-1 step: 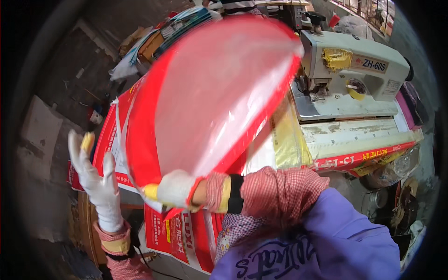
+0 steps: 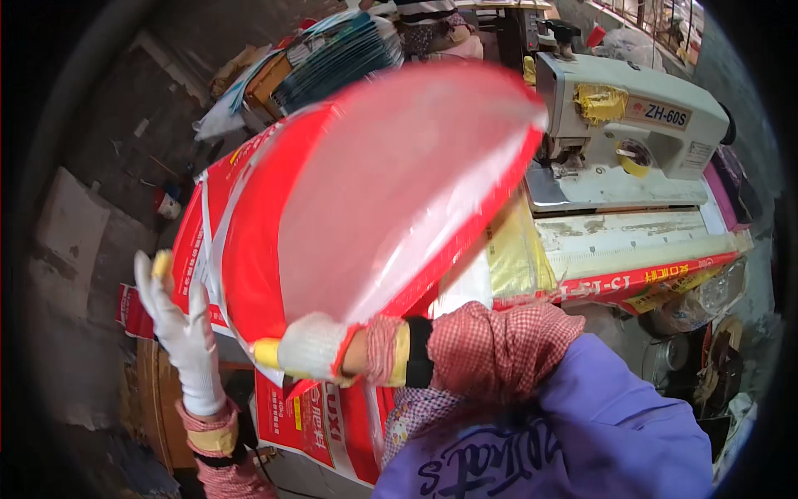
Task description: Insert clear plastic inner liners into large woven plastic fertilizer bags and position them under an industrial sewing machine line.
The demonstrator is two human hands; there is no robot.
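Two white-gloved hands on show here, so going left to right. Left hand (image 2: 179,333) is up by the left edge of the pile, fingers spread and flat, holding nothing. It's just beside the pile of red printed sacks (image 2: 303,424), though I can't tell if it's actually touching them.

Next over is the one that matters, the red sack (image 2: 374,191) with the big see-through panel. It's up in the air, tilted, fanned out wide over the pile, and blurry from motion. Its far end reaches toward the sewing machine (image 2: 632,133). Right hand (image 2: 312,349) has it by the bottom corner, fingers closed tight on the edge, arm crossing over from the right in a checked sleeve.

My read is that one sack is being lifted off the pile and swung across, so we're mid-carry and not set down anywhere yet. Whatever comes next needs the loose far end under control, and the free left hand is the obvious candidate for catching it. The floppy plastic could easily snag on the machine head.

Further right there's a yellowish sack (image 2: 515,258) draped at the edge of the worn sewing table (image 2: 632,241).

Compared with the earlier frame, honestly nothing has changed. Same grip, same open left hand, sack in the same spot.
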